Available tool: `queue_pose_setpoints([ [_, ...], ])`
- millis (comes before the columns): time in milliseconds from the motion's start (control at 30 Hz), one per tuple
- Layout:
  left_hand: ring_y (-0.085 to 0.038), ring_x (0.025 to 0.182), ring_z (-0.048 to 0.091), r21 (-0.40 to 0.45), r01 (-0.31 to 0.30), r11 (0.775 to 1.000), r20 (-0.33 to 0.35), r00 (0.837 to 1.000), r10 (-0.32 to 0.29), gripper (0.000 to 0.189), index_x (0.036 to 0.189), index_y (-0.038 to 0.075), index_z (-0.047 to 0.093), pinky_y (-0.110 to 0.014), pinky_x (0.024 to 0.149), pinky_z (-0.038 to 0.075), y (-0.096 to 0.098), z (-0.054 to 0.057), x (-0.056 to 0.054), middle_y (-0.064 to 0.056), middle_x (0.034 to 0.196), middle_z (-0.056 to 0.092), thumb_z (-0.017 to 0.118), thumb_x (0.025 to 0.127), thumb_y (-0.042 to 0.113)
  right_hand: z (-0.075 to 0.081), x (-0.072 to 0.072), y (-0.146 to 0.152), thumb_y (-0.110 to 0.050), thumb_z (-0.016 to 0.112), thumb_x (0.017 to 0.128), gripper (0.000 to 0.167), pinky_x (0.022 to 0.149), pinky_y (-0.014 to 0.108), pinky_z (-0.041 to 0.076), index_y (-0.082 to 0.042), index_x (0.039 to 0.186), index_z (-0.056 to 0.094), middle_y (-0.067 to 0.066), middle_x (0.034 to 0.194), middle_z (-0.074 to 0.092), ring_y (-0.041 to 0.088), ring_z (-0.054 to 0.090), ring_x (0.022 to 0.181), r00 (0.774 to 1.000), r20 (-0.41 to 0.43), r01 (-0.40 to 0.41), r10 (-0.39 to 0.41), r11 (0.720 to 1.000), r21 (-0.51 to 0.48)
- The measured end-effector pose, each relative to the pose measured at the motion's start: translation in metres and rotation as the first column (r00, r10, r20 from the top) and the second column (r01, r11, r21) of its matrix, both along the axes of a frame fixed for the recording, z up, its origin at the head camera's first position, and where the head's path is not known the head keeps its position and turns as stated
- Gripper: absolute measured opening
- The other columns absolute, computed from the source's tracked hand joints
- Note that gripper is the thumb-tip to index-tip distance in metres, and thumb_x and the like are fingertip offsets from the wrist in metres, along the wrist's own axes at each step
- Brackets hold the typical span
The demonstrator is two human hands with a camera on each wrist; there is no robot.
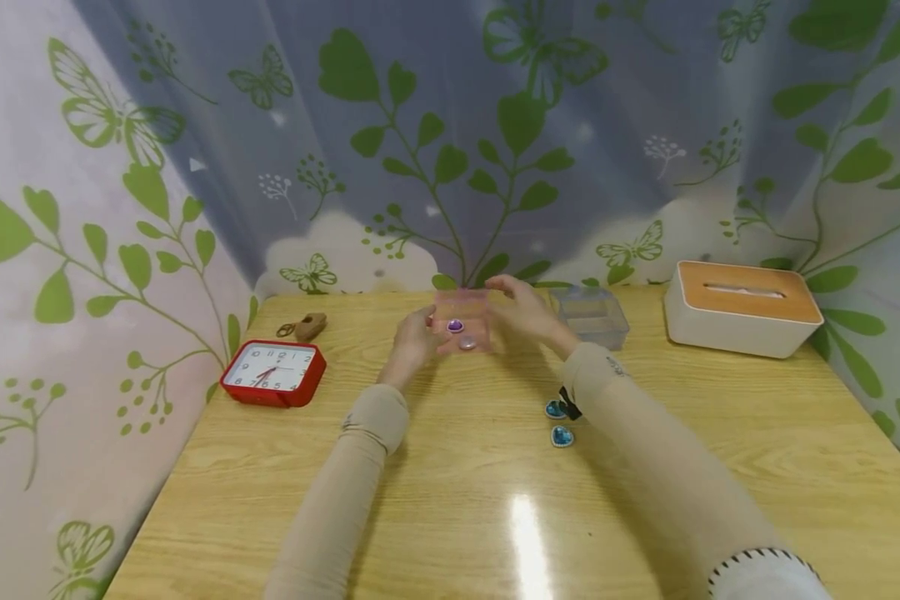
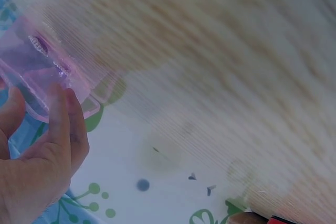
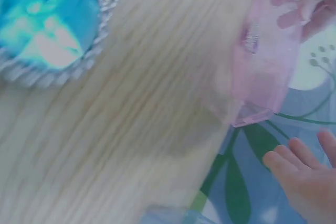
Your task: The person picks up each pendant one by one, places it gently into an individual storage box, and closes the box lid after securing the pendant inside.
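Observation:
At the back middle of the table stands a pink clear plastic box (image 1: 476, 302), holding a purple gem (image 1: 455, 326) and a pale gem (image 1: 467, 342). My left hand (image 1: 415, 337) grips its left side; in the left wrist view, thumb and fingers (image 2: 62, 124) lie about the box wall. My right hand (image 1: 525, 308) is near the right side of the box, its fingers (image 3: 286, 163) apart from it and loosely extended in the right wrist view. Two blue gems with beaded rims, a nearer one (image 1: 562, 437) and a farther one (image 1: 554, 409), lie below the right forearm.
A clear box (image 1: 617, 332) stands right of the right hand. Farther right is a white tissue box (image 1: 742, 329) with a wooden lid. On the left are a red clock (image 1: 273, 371) and a small brown object with a ring (image 1: 311, 327). A patterned curtain (image 1: 420, 167) borders the table's back.

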State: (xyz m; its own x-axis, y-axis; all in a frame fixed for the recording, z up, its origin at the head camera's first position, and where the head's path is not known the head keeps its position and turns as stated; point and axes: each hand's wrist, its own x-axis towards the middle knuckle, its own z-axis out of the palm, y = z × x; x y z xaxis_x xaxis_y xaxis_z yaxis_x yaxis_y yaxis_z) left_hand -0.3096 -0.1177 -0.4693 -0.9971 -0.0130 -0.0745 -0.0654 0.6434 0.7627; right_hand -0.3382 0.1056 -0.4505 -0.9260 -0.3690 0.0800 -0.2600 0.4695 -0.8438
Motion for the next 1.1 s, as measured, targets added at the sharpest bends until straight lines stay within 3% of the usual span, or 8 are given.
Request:
queue_pose_setpoints([
  [200, -0.038, 0.130, 0.062, -0.003, -0.005, 1.000, 0.011, 1.000, 0.005, 0.070, 0.158, 0.002, 0.044, -0.045, 0.113, 0.053, -0.002, 0.001, 0.000, -0.025, 0.146, 0.061, 0.075, 0.096, 0.009, 0.018, 0.013, 0.030, -0.020, 0.058, 0.110, 0.058, 0.126, 0.055, 0.040, -0.007, 0.162, 0.034, 0.025, 0.160, 0.046, 0.042, 0.044, 0.150, 0.999, 0.016, 0.045, -0.043, 0.966, -0.254],
  [300, -0.039, 0.128, 0.063, 0.014, 0.003, 1.000, 0.023, 1.000, -0.004, 0.071, 0.159, 0.001, 0.041, -0.045, 0.111, 0.055, -0.002, 0.002, 0.000, -0.026, 0.147, 0.059, 0.074, 0.097, 0.008, 0.025, 0.020, 0.052, -0.024, 0.059, 0.109, 0.062, 0.127, 0.055, 0.038, -0.012, 0.164, 0.032, 0.021, 0.162, 0.046, 0.039, 0.043, 0.152, 0.997, 0.002, 0.075, -0.078, 0.952, -0.298],
  [500, -0.041, 0.135, 0.059, -0.009, 0.054, 0.998, 0.018, 0.998, -0.054, 0.072, 0.160, -0.002, 0.038, -0.048, 0.117, 0.051, -0.004, 0.002, 0.001, -0.029, 0.148, 0.058, 0.072, 0.098, 0.009, 0.019, 0.024, 0.094, -0.024, 0.065, 0.106, 0.069, 0.135, 0.058, 0.018, -0.012, 0.165, 0.031, 0.018, 0.170, 0.035, 0.035, 0.026, 0.162, 0.988, -0.051, 0.131, -0.149, 0.958, -0.255],
  [633, -0.042, 0.140, 0.054, 0.005, 0.080, 0.997, 0.019, 0.997, -0.080, 0.076, 0.162, 0.002, 0.034, -0.051, 0.119, 0.049, -0.006, 0.002, 0.003, -0.027, 0.153, 0.052, 0.072, 0.098, 0.013, 0.010, 0.027, 0.114, -0.025, 0.068, 0.104, 0.079, 0.135, 0.062, 0.011, -0.013, 0.168, 0.023, 0.014, 0.177, 0.021, 0.036, 0.013, 0.166, 0.985, -0.011, 0.164, -0.169, 0.968, -0.192],
  [767, -0.043, 0.146, 0.044, -0.020, 0.087, 0.996, -0.084, 0.993, -0.088, 0.072, 0.160, 0.008, 0.040, -0.056, 0.122, 0.044, -0.004, 0.007, 0.007, -0.024, 0.157, 0.046, 0.073, 0.096, 0.012, 0.002, 0.029, 0.128, -0.027, 0.070, 0.103, 0.087, 0.133, 0.067, 0.011, -0.016, 0.170, 0.015, 0.010, 0.180, 0.006, 0.039, 0.002, 0.167, 0.981, 0.060, 0.191, -0.186, 0.976, -0.108],
  [933, -0.041, 0.142, 0.047, -0.044, 0.104, 0.994, -0.279, 0.954, -0.113, 0.056, 0.149, 0.007, 0.054, -0.054, 0.118, 0.048, 0.012, 0.019, 0.014, -0.020, 0.151, 0.049, 0.073, 0.096, 0.005, -0.004, 0.032, 0.139, -0.026, 0.071, 0.102, 0.086, 0.132, 0.070, 0.012, -0.016, 0.170, 0.018, 0.010, 0.180, 0.005, 0.040, 0.000, 0.166, 0.970, 0.105, 0.232, -0.221, 0.967, -0.104],
  [1000, -0.040, 0.137, 0.051, -0.023, 0.176, 0.984, -0.316, 0.933, -0.174, 0.053, 0.147, 0.006, 0.057, -0.053, 0.115, 0.050, 0.022, 0.025, 0.018, -0.020, 0.147, 0.053, 0.071, 0.096, 0.002, -0.005, 0.035, 0.142, -0.025, 0.072, 0.102, 0.084, 0.132, 0.069, 0.014, -0.014, 0.169, 0.022, 0.012, 0.179, 0.009, 0.041, 0.002, 0.166, 0.962, 0.100, 0.266, -0.255, 0.957, -0.118],
  [1100, -0.039, 0.133, 0.055, -0.026, 0.326, 0.945, -0.323, 0.892, -0.316, 0.049, 0.146, 0.005, 0.057, -0.052, 0.112, 0.052, 0.037, 0.030, 0.026, -0.021, 0.144, 0.057, 0.069, 0.098, 0.003, -0.005, 0.036, 0.146, -0.022, 0.074, 0.100, 0.080, 0.132, 0.067, 0.017, -0.009, 0.165, 0.031, 0.014, 0.177, 0.016, 0.042, 0.009, 0.165, 0.944, 0.076, 0.330, -0.322, 0.932, -0.147],
])
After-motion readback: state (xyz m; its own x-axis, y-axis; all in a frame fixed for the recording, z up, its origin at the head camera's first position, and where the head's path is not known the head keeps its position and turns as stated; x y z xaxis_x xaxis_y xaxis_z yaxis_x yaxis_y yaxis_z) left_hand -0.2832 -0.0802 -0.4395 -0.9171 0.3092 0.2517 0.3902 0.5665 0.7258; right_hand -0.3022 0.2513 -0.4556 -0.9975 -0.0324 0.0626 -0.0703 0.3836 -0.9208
